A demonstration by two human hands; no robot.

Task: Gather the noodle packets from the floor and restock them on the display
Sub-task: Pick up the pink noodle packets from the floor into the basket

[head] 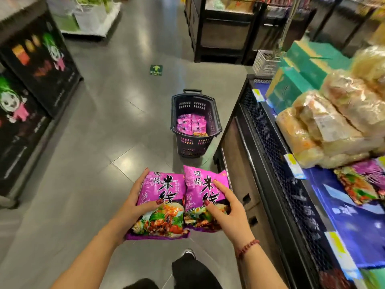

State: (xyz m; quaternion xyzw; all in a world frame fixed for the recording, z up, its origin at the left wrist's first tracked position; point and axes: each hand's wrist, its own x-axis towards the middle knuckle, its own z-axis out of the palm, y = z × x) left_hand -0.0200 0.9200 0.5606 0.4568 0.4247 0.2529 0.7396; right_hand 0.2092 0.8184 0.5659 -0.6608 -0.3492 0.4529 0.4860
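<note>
Left hand: the left hand [133, 202] grips the left purple plastic noodle packet [164, 190], thumb across its face and fingers along its far-left edge.
Right hand: the right hand [227, 207] holds the right purple plastic noodle packet [200, 184], thumb and fingers spread on its face. The grip underneath is hidden.
Packets in hand: the two are side by side with their edges touching, carried over the grey tiled floor [93, 142], near the low black mesh-fronted display [270, 142] on the right but not yet over it.
Done: one matching purple packet [362, 182] already lies on the blue display top [343, 215].
Left: the dark plastic shopping basket [193, 144] stands on the floor farther off, with more purple packets [190, 124] in it. I judge the job to be at an early or middle stage, with several trips to come.
No loose packets: none show on the bare floor.
Room on display: blue surface lies open near the laid packet.
Crowding: clear bags of pale dried noodles [333, 122] are piled just beyond that spot, and green cardboard boxes [291, 86] lie farther along.
In the way: the display's raised black front edge stands between the hands and the blue top, so the packets probably have to go up and over it.
Elsewhere: a black printed stand [31, 80] lines the left, well apart.
</note>
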